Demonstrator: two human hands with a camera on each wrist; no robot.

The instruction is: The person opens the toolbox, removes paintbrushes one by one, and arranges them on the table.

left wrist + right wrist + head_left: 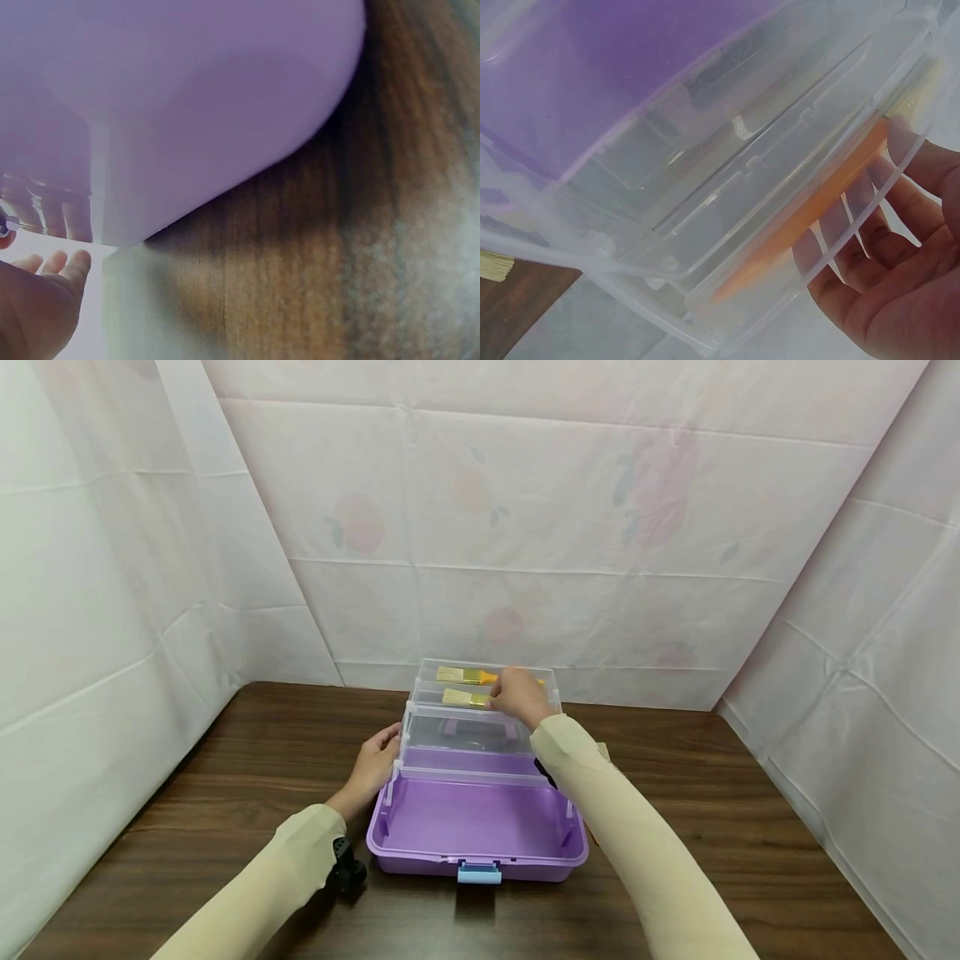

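Fingers [870, 225] of our right hand [517, 696] reach into the upper clear tray [487, 678] of the open purple box [480, 827] and lie against the orange handle of a brush [468, 698]. In the right wrist view they look fairly straight, pressed along that handle behind the tray's clear wall; we cannot tell whether the thumb closes round it. In the head view the hand covers most of the handle, and only the pale bristles and metal band show to its left.

A second brush [461, 676] lies just behind the first, in the rearmost tray, its bristles also pointing left. The stepped clear trays are folded up and back over the purple base, which stands near the front of the dark wooden surface [225, 793], its light blue latch [478, 872] facing us.

Our left hand [373, 762] rests against the left side of the box, at the hinge arm of the trays, fingers [64, 262] loosely extended and touching the plastic, gripping nothing. The left wrist view shows the rounded purple wall close up, with wood grain beside it.

Pale sleeves cover both forearms. White sheeting with a faint floral print hangs behind and to both sides of the surface.
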